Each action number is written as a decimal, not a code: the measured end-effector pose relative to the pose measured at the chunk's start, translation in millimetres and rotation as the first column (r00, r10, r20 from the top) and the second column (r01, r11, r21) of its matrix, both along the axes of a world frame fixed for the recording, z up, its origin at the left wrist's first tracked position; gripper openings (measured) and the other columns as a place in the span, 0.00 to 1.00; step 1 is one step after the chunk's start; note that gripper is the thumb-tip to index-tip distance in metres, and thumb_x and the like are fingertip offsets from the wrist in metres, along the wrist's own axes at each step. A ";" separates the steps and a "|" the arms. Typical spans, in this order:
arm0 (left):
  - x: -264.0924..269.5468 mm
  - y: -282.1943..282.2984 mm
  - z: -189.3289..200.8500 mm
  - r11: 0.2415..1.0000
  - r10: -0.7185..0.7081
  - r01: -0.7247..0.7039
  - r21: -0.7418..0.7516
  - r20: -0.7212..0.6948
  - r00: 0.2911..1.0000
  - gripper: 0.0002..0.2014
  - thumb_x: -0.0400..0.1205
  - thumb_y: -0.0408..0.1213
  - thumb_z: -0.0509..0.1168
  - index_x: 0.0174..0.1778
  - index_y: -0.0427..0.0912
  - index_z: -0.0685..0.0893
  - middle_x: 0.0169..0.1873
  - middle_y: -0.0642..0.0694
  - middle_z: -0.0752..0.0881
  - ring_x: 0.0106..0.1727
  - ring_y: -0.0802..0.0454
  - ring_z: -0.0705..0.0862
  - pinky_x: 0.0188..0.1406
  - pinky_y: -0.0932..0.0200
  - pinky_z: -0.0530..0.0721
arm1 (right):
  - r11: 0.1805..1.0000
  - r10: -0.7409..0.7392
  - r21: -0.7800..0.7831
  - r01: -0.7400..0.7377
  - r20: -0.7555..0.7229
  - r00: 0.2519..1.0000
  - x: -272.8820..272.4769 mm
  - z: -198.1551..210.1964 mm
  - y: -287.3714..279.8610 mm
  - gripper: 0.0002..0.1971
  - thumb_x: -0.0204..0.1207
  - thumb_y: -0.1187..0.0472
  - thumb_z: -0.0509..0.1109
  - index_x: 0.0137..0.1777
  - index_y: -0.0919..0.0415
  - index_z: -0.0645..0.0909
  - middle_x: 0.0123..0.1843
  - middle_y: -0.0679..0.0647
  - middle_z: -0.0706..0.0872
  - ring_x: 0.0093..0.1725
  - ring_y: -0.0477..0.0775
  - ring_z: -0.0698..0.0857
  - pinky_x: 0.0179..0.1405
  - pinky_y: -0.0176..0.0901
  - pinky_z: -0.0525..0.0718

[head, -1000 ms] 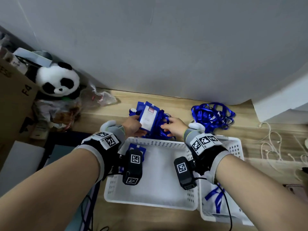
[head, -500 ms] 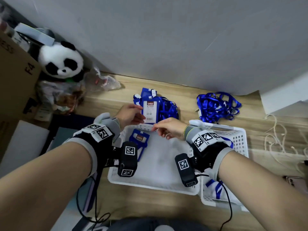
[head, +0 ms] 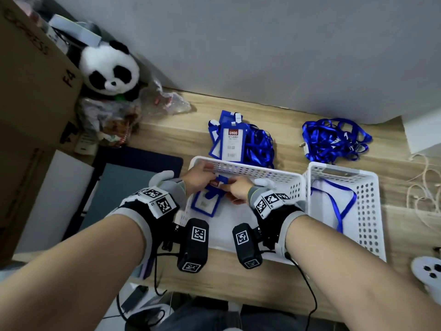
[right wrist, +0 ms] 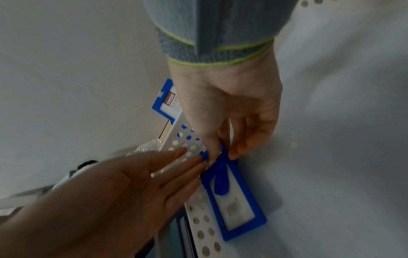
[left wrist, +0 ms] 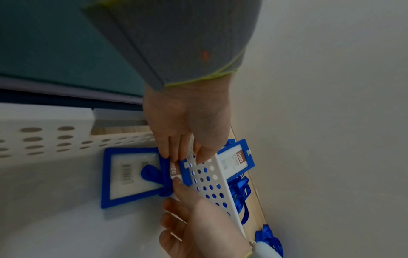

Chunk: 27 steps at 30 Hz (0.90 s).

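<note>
A blue ID badge holder (head: 222, 179) with a red-labelled card stands at the far wall inside the left white basket (head: 250, 169). My left hand (head: 200, 174) pinches its end between fingers and thumb. My right hand (head: 235, 191) meets it from the other side, thumb and forefinger pinching the same end. In the left wrist view the held badge holder (left wrist: 184, 172) leans on the perforated wall. Just below it a second badge holder (head: 202, 203) lies face down on the basket floor, barcode up.
A pile of badge holders with lanyards (head: 232, 139) lies behind the basket. Loose blue lanyards (head: 334, 139) lie farther right. A second white basket (head: 367, 211) on the right holds one lanyard. A toy panda (head: 109, 72) and a cardboard box (head: 31, 80) stand at the left.
Both hands came back from the pile behind the basket. They carried one badge holder over the far rim and down into the basket beside the one lying there.
</note>
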<state>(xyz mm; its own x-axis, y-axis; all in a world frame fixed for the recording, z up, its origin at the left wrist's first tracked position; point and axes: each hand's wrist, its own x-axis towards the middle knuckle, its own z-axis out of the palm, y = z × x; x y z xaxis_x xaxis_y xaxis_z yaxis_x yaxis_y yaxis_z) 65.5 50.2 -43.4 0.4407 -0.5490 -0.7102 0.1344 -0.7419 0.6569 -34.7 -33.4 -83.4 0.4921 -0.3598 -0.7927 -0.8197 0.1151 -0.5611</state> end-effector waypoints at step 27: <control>-52.7 -39.8 50.3 0.975 0.053 -0.074 -0.211 -0.103 0.993 0.19 0.79 0.28 0.67 0.67 0.39 0.77 0.59 0.38 0.83 0.53 0.43 0.84 0.48 0.48 0.86 | 0.933 -0.162 -0.268 0.242 0.290 0.943 -97.4 97.1 -61.7 0.10 0.75 0.63 0.73 0.51 0.70 0.85 0.33 0.55 0.84 0.28 0.47 0.82 0.21 0.29 0.81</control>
<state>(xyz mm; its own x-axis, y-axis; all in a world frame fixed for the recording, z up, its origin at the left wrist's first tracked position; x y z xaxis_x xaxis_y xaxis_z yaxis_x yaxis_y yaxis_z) 12.9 10.4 6.9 0.4151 -0.6656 -0.6202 0.2473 -0.5734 0.7810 -132.1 -95.1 13.7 0.5569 -0.6709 -0.4896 -0.6181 0.0590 -0.7839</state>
